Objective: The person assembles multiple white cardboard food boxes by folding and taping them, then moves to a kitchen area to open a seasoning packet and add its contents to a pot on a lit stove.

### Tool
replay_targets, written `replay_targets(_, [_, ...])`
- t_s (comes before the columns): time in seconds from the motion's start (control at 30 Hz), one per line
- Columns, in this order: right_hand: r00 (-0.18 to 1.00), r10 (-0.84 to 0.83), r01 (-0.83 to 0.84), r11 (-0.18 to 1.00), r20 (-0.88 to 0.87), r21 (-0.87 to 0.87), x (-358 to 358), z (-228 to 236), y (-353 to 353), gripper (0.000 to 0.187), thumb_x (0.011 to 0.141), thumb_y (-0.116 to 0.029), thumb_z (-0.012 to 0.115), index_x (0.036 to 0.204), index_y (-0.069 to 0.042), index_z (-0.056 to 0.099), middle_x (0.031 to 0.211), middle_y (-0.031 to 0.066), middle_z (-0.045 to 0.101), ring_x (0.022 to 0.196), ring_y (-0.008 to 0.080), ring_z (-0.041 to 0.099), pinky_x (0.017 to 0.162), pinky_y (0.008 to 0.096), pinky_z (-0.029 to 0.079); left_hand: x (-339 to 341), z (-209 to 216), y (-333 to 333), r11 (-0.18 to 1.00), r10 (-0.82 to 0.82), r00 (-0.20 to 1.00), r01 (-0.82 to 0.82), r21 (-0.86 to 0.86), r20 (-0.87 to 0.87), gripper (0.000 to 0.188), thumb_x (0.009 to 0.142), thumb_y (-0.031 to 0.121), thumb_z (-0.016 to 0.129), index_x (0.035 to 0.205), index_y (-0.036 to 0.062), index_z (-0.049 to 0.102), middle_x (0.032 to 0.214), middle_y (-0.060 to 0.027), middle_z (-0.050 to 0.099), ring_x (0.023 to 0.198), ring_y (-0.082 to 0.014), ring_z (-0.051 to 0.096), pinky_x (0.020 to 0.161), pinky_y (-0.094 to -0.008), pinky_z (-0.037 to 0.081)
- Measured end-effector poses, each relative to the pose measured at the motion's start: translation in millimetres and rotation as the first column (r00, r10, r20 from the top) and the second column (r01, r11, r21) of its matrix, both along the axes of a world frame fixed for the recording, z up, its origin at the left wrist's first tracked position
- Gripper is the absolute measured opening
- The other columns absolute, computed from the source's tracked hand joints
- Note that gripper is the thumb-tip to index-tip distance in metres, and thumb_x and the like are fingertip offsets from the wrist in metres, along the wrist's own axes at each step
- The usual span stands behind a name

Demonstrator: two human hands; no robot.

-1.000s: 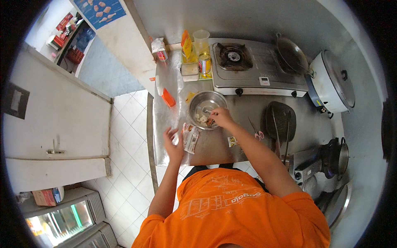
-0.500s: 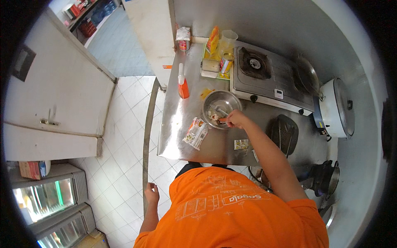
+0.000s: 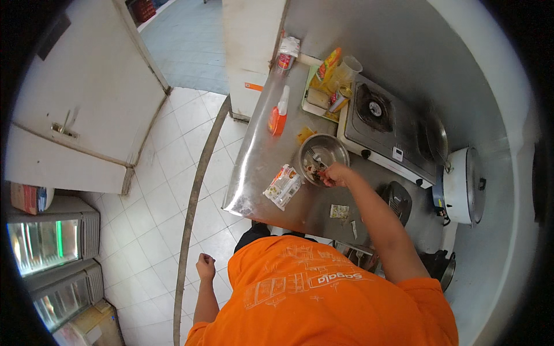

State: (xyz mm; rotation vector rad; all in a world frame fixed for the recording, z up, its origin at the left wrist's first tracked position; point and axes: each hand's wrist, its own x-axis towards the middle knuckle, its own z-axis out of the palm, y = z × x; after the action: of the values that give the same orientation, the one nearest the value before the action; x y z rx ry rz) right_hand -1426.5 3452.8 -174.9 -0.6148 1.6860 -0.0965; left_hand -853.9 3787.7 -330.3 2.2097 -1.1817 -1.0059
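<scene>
My right hand (image 3: 335,174) reaches over the near rim of a round steel bowl (image 3: 340,148). Its fingers are closed on a fork (image 3: 317,157), whose tines point toward the bowl's far left. Pale and dark bits of food (image 3: 313,172) lie in the bottom, partly hidden by the hand. Away from the counter, my left hand (image 3: 206,267) hangs over the floor with its fingers curled in and nothing in them. An opened white and red packet (image 3: 283,185) rests left of the bowl, and a small flat sachet (image 3: 339,211) lies nearer me.
A gas stove (image 3: 386,135) borders the bowl's right side. Left of it stand an orange spray bottle (image 3: 278,112) and a tray (image 3: 309,102) with a can, a jug and a yellow pouch. A dark pan (image 3: 398,197) and a large pot (image 3: 461,184) are at right.
The view has shifted, so the counter sits further right and lower. My right hand stays at the bowl with the fork, and my left hand still hangs at my side.
</scene>
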Motion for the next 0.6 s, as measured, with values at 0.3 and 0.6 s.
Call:
replay_targets(0.3, [0.862,0.141,-0.253,0.952,-0.488,-0.173,40,11,0,0.033,0.104,-0.024,0.049,0.081,-0.004,0.058,0.061,0.0046,0.044,0.047,0.0173,0.037,0.045,0.0394,0.029,20,-14,20,0.992,0.109,0.994,-0.108,0.070,-0.015,0.006,0.086,0.003,0.067,0.089,-0.0007,0.064,0.078,-0.0156,0.075,0.072,-0.0263,0.075,0.069,-0.0376,0.059])
replay_targets(0.6, [0.887,0.017,-0.189,0.925,-0.462,-0.328,43,12,8,0.039,0.099,-0.024,0.059,0.067,-0.003,0.047,0.054,0.0068,0.040,0.042,0.0201,0.036,0.044,0.0436,0.026,15,-13,41,0.980,0.168,0.985,-0.165,0.107,-0.026,0.006,0.087,0.003,0.067,0.090,-0.0007,0.064,0.075,-0.0141,0.072,0.072,-0.0234,0.074,0.067,-0.0365,0.058])
